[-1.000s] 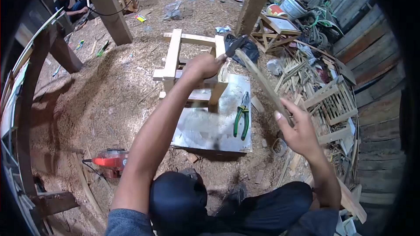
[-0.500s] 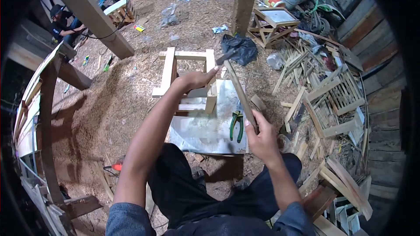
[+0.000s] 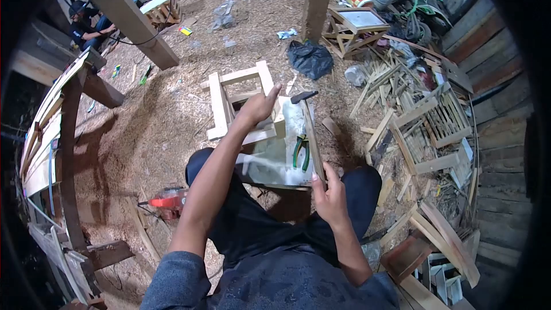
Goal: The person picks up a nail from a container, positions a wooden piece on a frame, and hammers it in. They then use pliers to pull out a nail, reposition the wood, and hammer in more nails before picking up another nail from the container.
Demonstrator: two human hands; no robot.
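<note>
In the head view, a small pale wooden frame stands on a worn light board in front of my knees. My left hand grips its right-hand side, thumb sticking up; the other fingers are mostly hidden. My right hand is closed round the lower end of the handle of a hammer. The dark hammer head points away from me, just right of the frame and apart from it. Green-handled pliers lie on the board, left of the hammer handle.
A red power tool lies by my left knee. A black plastic bag sits near a wooden post. Scrap sticks and a slatted panel are piled right. Another person sits far left. Wood shavings cover the floor.
The hammer head has dropped away from my left hand, and my right hand has come nearer my body. My left hand stays at the frame. The view has shifted slightly.
</note>
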